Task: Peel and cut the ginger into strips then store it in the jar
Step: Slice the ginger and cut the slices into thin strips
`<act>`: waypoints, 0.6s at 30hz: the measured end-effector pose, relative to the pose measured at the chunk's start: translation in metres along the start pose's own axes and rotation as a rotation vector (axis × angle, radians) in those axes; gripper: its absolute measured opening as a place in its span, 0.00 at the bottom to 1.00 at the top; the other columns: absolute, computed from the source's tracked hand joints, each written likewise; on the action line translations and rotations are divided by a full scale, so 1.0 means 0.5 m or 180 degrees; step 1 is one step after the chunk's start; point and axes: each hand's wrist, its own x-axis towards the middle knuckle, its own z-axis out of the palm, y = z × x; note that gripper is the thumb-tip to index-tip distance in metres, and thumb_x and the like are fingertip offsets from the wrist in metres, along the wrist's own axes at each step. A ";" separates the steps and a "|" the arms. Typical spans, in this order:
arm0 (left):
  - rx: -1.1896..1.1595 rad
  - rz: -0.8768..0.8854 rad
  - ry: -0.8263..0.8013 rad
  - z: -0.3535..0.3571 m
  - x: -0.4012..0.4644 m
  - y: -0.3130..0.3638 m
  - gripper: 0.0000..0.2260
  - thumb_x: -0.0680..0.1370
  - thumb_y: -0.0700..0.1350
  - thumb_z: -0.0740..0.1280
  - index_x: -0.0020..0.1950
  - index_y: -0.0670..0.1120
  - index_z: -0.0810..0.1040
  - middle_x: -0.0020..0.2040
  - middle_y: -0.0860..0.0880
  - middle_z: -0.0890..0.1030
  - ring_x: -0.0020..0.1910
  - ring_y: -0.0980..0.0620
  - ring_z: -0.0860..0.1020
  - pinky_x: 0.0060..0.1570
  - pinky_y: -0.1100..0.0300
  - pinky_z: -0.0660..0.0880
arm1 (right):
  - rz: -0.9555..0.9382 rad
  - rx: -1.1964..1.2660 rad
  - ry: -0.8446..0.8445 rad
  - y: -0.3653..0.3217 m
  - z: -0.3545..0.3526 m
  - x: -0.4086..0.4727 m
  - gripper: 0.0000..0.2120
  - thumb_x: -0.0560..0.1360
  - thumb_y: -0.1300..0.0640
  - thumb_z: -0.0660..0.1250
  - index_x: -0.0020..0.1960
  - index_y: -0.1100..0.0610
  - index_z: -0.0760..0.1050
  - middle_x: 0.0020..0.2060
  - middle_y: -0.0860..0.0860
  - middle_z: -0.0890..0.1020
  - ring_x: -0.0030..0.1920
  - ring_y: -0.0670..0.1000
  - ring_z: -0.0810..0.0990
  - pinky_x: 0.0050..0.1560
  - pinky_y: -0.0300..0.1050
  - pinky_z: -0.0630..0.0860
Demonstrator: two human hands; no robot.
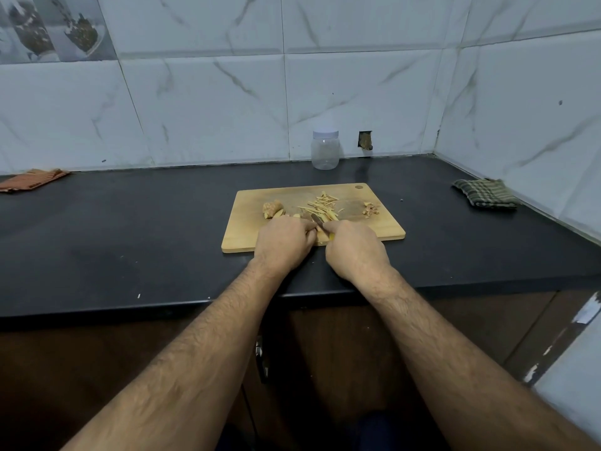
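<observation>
Two cloths (484,197) on black counter (130,222) | marble-tiled corner | right hand (354,249) fingers grip knife (317,220) | left (284,244) curled, hold unclear

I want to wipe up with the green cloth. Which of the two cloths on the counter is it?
The folded checked cloth at the counter's right end, by the side wall, is green. The other cloth, at the far left, is orange-brown.

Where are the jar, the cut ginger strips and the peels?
jar (325,153): head view, on its clear body.
strips (320,206): head view, middle of the pile.
peels (370,210): head view, middle of the small heap.
</observation>
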 end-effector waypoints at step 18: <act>0.0003 -0.0109 -0.0082 0.001 0.007 -0.002 0.16 0.82 0.54 0.56 0.64 0.60 0.80 0.54 0.51 0.84 0.54 0.48 0.80 0.46 0.56 0.75 | -0.0037 -0.0236 -0.0058 -0.014 0.004 0.002 0.19 0.80 0.62 0.60 0.69 0.51 0.74 0.58 0.54 0.79 0.57 0.55 0.77 0.45 0.46 0.70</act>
